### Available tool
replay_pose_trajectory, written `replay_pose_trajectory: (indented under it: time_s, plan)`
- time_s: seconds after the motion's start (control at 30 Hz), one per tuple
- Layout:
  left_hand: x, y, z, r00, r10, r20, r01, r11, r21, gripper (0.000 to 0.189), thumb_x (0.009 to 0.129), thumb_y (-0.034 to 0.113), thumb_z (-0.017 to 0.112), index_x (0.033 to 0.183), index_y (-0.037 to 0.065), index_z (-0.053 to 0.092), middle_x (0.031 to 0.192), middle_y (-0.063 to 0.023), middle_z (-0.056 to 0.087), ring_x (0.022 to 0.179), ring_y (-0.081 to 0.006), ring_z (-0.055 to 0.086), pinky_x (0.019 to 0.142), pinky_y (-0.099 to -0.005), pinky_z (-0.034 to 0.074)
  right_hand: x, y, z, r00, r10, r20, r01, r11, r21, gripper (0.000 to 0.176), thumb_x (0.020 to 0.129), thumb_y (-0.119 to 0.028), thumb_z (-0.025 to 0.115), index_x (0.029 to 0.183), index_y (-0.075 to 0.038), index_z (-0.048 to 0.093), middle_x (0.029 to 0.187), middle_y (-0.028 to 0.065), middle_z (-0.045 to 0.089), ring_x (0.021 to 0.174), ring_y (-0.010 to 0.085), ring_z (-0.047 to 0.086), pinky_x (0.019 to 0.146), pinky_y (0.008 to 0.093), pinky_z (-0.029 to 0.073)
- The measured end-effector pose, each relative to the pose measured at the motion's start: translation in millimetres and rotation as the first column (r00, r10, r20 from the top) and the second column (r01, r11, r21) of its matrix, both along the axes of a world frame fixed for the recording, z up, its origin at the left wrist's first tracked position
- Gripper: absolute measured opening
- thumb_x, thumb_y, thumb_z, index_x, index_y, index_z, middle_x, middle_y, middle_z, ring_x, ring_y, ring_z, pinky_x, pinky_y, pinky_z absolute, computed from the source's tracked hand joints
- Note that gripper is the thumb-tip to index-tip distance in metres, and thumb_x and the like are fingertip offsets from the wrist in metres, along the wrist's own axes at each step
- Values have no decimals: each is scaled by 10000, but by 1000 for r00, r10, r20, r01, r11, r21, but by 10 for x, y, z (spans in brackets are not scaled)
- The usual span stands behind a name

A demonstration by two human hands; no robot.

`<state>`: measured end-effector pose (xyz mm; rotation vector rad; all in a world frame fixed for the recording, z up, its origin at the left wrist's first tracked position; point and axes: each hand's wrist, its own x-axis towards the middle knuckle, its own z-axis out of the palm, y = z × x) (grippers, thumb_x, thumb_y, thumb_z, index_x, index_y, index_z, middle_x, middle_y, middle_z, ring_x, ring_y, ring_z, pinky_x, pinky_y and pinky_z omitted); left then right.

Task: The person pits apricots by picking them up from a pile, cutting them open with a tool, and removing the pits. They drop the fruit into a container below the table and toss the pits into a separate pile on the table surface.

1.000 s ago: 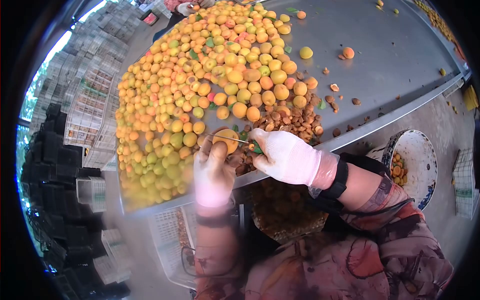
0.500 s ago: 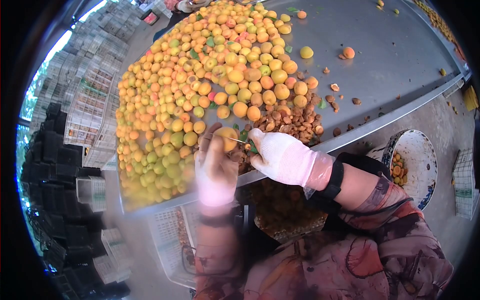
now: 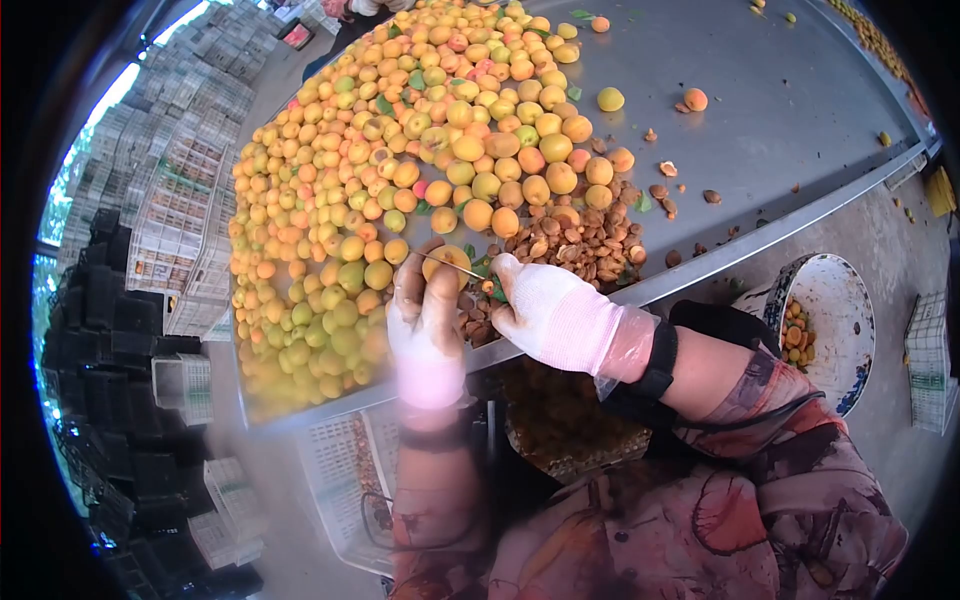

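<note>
My left hand (image 3: pixel 428 335), in a white glove with bare fingertips, grips an apricot (image 3: pixel 440 262) between thumb and fingers. In my gloved right hand (image 3: pixel 560 312) is a small knife (image 3: pixel 463 269), its thin blade lying across the apricot and a bit of green handle showing below the fingers. Both hands are close together above the near edge of the metal table (image 3: pixel 740 160). Just beyond them lies a heap of brown apricot pits (image 3: pixel 590 245), and a large pile of whole apricots (image 3: pixel 400 150) spreads up and to the left.
A white bucket (image 3: pixel 850 310) with apricot pieces stands at the right. Below the table edge are a white crate (image 3: pixel 335 470) and a container of fruit (image 3: pixel 570 420). Stacked crates (image 3: pixel 185 220) line the left side. Another person's hands (image 3: pixel 370 8) show at the top.
Both hands have shifted slightly left. The apricot has turned in my left hand, and the blade now slopes more steeply across it.
</note>
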<state>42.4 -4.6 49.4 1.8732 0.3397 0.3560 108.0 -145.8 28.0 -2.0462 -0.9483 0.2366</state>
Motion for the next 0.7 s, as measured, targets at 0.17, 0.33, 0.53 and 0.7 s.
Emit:
replay_pose_trajectory:
  time_s: [0.17,0.33,0.53,0.7]
  plan:
    - [-37,12,-62,999,-14,42,23,971,-238,465,1052,401,388,1172,-21,539,1004,-72,603,848,-160,555,732,-270,484,-10,21,-5,1000,-10,20,11,998,-63,306,866,-197,579,1034,30,461,714,234,589,738,431,617,643,494,497]
    - [28,-23,-127,979,28,203,19,974,-224,507,1026,470,431,1233,15,515,1130,-91,579,980,-225,555,857,-350,467,0,7,9,997,12,77,-8,998,-55,286,870,-194,579,1019,21,464,726,223,602,733,422,628,646,490,505]
    - [123,247,-135,904,382,194,-117,655,-747,575,990,552,456,1304,72,488,1156,-63,595,1071,-240,543,938,-423,414,12,-49,4,996,75,58,-56,959,-277,252,890,-185,559,1015,28,508,770,227,644,739,417,650,658,495,520]
    - [4,323,-166,952,135,274,104,700,-707,514,1030,491,408,1266,48,518,1103,-78,598,986,-195,560,890,-342,440,25,-30,16,992,-55,109,54,998,16,228,874,-166,589,1011,-1,513,710,184,613,682,389,627,624,454,499]
